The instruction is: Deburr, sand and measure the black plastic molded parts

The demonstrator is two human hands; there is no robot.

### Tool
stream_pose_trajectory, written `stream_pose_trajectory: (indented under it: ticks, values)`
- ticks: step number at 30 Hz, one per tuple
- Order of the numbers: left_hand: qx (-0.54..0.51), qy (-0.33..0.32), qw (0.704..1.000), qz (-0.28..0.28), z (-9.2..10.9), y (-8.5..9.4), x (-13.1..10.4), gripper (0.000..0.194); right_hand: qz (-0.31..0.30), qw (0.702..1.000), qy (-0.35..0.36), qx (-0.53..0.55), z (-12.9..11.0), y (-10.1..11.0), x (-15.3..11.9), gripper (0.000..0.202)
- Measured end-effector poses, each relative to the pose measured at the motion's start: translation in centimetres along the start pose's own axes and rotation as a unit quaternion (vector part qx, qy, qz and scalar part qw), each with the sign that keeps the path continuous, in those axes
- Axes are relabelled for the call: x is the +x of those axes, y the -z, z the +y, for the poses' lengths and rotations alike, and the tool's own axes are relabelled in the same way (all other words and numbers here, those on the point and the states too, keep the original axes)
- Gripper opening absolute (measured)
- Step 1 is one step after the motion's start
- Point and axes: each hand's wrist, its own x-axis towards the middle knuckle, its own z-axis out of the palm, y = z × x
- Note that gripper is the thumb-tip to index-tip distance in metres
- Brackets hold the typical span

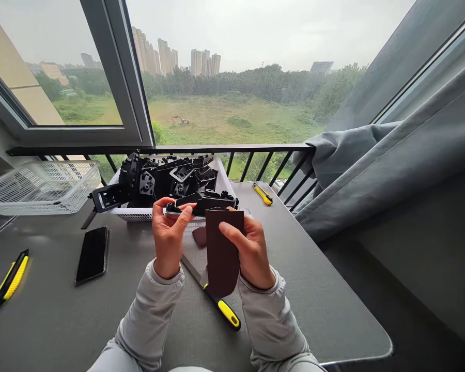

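My left hand (169,237) pinches the left end of a black moulded plastic part (207,202), held level above the table in front of the basket. In my right hand (253,251) is a dark brown sheet of sandpaper (223,253), gripped along its right edge with the thumb on its face; it hangs down and covers part of what lies behind. Its top edge meets the lower right side of the plastic part, though whether they touch is unclear. Below, a file (228,312) with a yellow and black handle lies on the table, beside a small brown piece of sandpaper (199,236).
A white basket (134,214) heaped with black plastic parts (178,175) stands at the back by the railing. Left of it is a white mesh basket (42,188). A phone (93,254) and a yellow utility knife (8,279) lie left; another yellow utility knife (262,194) lies back right.
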Motion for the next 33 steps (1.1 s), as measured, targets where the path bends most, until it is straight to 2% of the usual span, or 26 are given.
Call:
stream_pose_trajectory:
  ticks: [4,8,14,19,24,29,33]
  values:
    - [-0.003,0.011,1.000,-0.002,-0.3,0.0,0.0,0.047,0.010,1.000,0.002,0.024,0.1,-0.2,-0.1,0.020]
    - [0.026,-0.005,1.000,0.007,-0.5,0.1,0.1,0.039,-0.003,1.000,0.006,0.002,0.1,-0.5,-0.2,0.017]
    - [0.066,-0.028,0.996,-0.056,-0.3,0.2,0.1,0.031,0.000,0.999,0.026,-0.046,0.2,-0.6,-0.1,0.016]
    - [0.058,-0.040,0.997,-0.031,-0.3,0.0,0.1,0.033,-0.022,0.997,0.012,-0.069,0.2,-0.5,-0.1,0.018]
    - [0.087,-0.066,0.994,-0.013,-0.4,-0.2,0.0,0.035,-0.030,0.994,0.027,-0.105,0.2,-0.6,0.2,0.017]
    - [0.108,-0.090,0.990,-0.030,-0.5,-0.3,-0.4,0.033,-0.019,0.989,0.053,-0.133,0.2,-0.6,0.4,0.016]
    - [0.163,-0.131,0.976,-0.058,-1.1,0.3,-0.7,0.025,-0.016,0.988,0.060,-0.140,0.0,-0.7,0.3,0.017]
